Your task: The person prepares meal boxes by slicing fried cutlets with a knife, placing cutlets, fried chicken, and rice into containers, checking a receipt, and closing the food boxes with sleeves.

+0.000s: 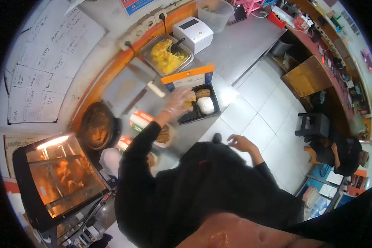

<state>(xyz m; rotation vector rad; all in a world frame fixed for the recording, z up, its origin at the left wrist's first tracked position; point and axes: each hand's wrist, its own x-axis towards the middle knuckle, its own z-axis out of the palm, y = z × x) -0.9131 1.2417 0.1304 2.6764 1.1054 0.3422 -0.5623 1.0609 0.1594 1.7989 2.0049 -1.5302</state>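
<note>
Two of my hands show: my left hand [180, 101], clear-gloved, bends half-closed over yellow food [189, 102] in a black box [187, 117], its grip impossible to tell; my right hand [242, 143], bare, empty, loosely spread, hangs at the box's 4 o'clock. From that food, a white mound [206, 106] sits at 3 o'clock, a brown piece [202, 94] at 2; a metal tray [147, 56] stands at the box's 11.

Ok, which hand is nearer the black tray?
Left. The left hand is over the black tray, at the yellow food; the right hand is apart from the tray, out over the floor.
</note>
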